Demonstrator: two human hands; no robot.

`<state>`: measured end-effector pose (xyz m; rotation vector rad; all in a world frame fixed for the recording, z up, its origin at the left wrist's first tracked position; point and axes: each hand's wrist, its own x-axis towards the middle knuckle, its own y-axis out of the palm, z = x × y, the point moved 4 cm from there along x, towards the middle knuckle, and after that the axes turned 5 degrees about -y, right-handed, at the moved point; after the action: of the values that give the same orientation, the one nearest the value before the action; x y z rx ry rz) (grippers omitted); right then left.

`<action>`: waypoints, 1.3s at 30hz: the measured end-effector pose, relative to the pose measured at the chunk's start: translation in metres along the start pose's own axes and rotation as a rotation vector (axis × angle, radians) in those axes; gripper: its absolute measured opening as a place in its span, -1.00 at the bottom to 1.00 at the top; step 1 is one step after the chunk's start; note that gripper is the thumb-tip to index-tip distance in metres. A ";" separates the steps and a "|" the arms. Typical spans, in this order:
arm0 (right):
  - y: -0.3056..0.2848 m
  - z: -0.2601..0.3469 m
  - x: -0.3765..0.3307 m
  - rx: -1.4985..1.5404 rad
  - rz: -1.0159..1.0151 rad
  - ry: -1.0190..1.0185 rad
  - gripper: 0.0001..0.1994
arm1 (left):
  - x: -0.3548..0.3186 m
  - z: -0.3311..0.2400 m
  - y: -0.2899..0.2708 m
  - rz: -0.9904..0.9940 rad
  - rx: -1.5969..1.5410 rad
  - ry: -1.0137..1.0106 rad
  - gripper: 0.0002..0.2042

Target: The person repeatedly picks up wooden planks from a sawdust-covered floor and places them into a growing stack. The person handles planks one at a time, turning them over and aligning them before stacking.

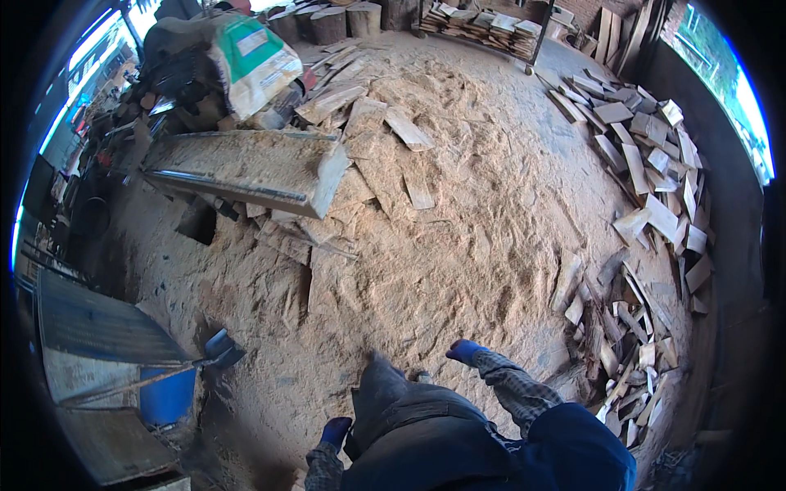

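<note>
My right hand (465, 350), in a blue glove below a checked sleeve, hangs in the air ahead of my body, over the sawdust (458, 278). Nothing shows in it, but its fingers are too small and blurred to make out. Lower and to the left, my left hand (336, 430) is gloved in the same blue and hangs beside my dark trouser leg (381, 389). Its fingers are mostly hidden. Neither hand touches any wood. Far ahead on the left, a long sawdust-covered machine bed (237, 176) with metal edges stands among loose boards.
Split wood and offcuts (655, 164) lie heaped along the right side, with rougher scraps (630, 335) nearer. A green and white sack (254, 65) rests behind the machine bed. At near left are a corrugated panel (98, 319) and a blue container (168, 397). Short boards (408, 131) lie in the sawdust.
</note>
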<state>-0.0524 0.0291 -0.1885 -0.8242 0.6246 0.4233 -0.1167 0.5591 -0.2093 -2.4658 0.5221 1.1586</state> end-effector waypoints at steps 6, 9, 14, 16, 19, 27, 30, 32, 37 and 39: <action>-0.104 0.025 0.024 0.460 -0.089 -0.042 -0.51 | 0.127 -0.129 -0.024 0.222 0.476 0.198 -0.65; -0.131 -0.025 0.023 0.831 -0.224 0.247 -0.56 | 0.222 -0.208 -0.044 0.123 0.964 0.109 -0.56; -0.176 -0.111 -0.032 0.766 -0.218 0.526 -0.63 | 0.312 -0.428 -0.015 0.063 0.263 0.120 -0.64; -0.173 -0.156 -0.061 0.914 -0.241 0.655 -0.65 | 0.335 -0.520 0.031 0.124 0.198 0.163 -0.76; -0.208 -0.197 -0.051 0.930 -0.103 0.818 -0.61 | 0.369 -0.603 0.045 0.066 0.076 0.219 -0.67; -0.397 -0.333 0.138 0.743 -0.183 0.538 -0.65 | 0.425 -0.592 0.126 -0.013 0.289 0.126 -0.68; -0.493 -0.340 0.222 0.768 -0.333 0.429 -0.51 | 0.424 -0.575 0.179 0.103 0.593 0.054 -0.51; -0.564 -0.352 0.262 0.537 -0.382 0.226 -0.46 | 0.430 -0.575 0.224 0.112 0.268 -0.197 -0.55; -0.719 -0.274 0.368 0.395 -0.219 0.236 -0.33 | 0.471 -0.589 0.284 -0.022 -0.054 -0.332 -0.50; -0.755 -0.268 0.412 0.446 -0.198 0.233 -0.31 | 0.510 -0.594 0.303 -0.057 0.071 -0.374 -0.44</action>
<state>0.5932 -0.5989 -0.1886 -0.5027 0.8083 0.0010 0.4290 -0.0711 -0.3071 -2.1176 0.3734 1.5025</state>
